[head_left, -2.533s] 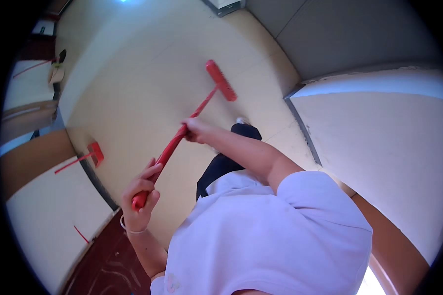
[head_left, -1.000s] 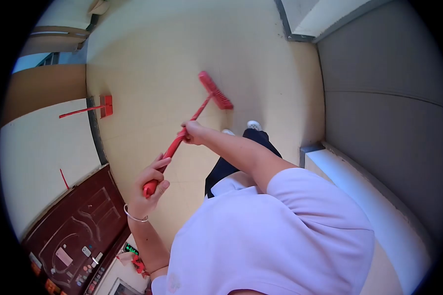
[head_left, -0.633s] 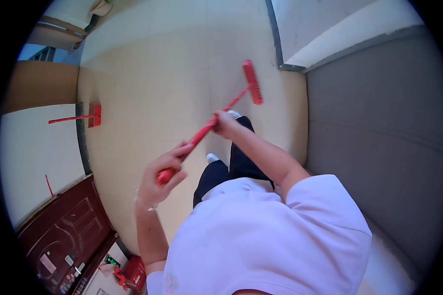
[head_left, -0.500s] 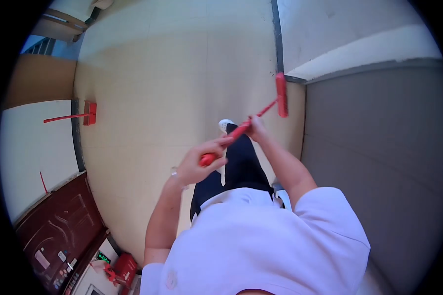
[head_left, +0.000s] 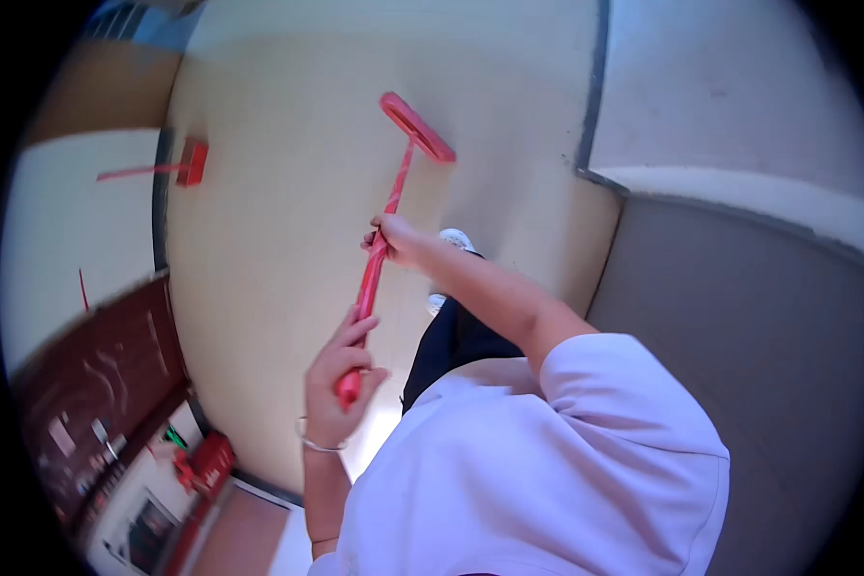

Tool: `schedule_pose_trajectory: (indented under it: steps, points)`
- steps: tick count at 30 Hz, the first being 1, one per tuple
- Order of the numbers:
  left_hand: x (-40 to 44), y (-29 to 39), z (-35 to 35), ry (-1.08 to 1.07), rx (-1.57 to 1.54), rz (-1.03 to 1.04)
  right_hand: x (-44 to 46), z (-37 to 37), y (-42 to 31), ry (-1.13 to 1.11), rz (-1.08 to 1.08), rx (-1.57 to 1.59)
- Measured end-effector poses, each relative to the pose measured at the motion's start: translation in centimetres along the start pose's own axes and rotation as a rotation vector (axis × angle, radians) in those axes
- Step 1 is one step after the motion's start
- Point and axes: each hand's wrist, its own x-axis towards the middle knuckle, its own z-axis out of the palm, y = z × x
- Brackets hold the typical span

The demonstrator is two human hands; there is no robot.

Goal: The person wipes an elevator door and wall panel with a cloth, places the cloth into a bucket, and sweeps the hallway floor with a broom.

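Note:
A red broom [head_left: 419,128] reaches away from me over the pale floor, its head turned at a slant at the far end. My right hand [head_left: 398,240] grips the middle of the handle, fingers wrapped around it. Close to my body, my left hand [head_left: 336,370] holds the top end of the handle, with the thumb standing off to the side. A bracelet circles the left wrist. Whether the bristles touch the floor, I cannot tell.
A red long-handled dustpan [head_left: 193,163] stands by the left wall. Below it on the left is a dark red door [head_left: 106,394], with a red box [head_left: 211,459] nearby. A grey surface [head_left: 739,336] borders the right side. My white shoes [head_left: 458,239] are on the floor.
The broom head has swung left, away from the wall corner on the right. Both hands have moved left with the handle, and my view has turned and shifted slightly.

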Motion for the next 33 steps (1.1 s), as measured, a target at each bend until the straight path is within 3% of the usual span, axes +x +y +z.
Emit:
schedule_pose_trajectory:
  steps: [2,4,6,8,11,12,18,20,23,25,27,29,32,33]
  points:
    - [-2.1,0.6,1.4,0.072,0.113,0.015,-0.7,2.3,0.9,-0.069,0.084,-0.01]
    - [-4.1,0.1,1.9,0.138,0.232,-0.061,-1.4,1.3,0.1,-0.066,0.156,-0.232]
    - [-6.8,-3.2,2.2,0.365,0.227,-0.192,-1.4,-4.5,-4.1,-0.214,-0.071,-1.14]
    - [-10.4,-6.5,2.7,0.643,0.151,-0.363,-0.9,-5.8,-5.0,0.098,-0.202,-1.418]
    - [-17.1,-11.2,6.7,0.84,0.006,-0.587,-3.0,-7.4,-5.5,0.098,-0.363,-1.852]
    - [-19.8,-12.3,11.2,0.945,-0.041,-0.65,-3.9,-7.8,-4.7,0.035,-0.369,-2.045]
    - [-25.7,-18.7,25.9,0.972,-0.225,-0.887,-8.2,-6.5,2.3,-0.123,-0.044,-2.569]
    - [-25.5,-17.7,27.7,0.99,-0.308,-0.959,-6.9,-6.2,4.1,-0.541,-0.277,-2.813]
    - [-26.1,-17.7,32.4,1.032,-0.296,-1.006,-5.2,-6.5,10.2,-0.82,-0.152,-2.938]
    - [-25.8,-16.1,33.4,1.027,-0.419,-1.157,-3.3,-6.4,15.1,-1.045,-0.17,-3.013]
    - [-25.1,-15.3,34.5,1.103,-0.49,-1.146,-1.3,-5.1,20.1,-1.147,-0.024,-3.092]
    - [-24.0,-13.4,34.8,1.193,-0.523,-1.152,0.2,-4.4,23.6,-1.292,-0.009,-3.171]
    - [-22.0,-10.9,35.3,1.233,-0.668,-1.237,4.6,-3.9,23.3,-1.211,0.17,-3.321]
    - [-21.7,-11.1,36.1,1.232,-0.667,-1.24,5.3,-3.7,21.5,-1.138,0.116,-3.364]
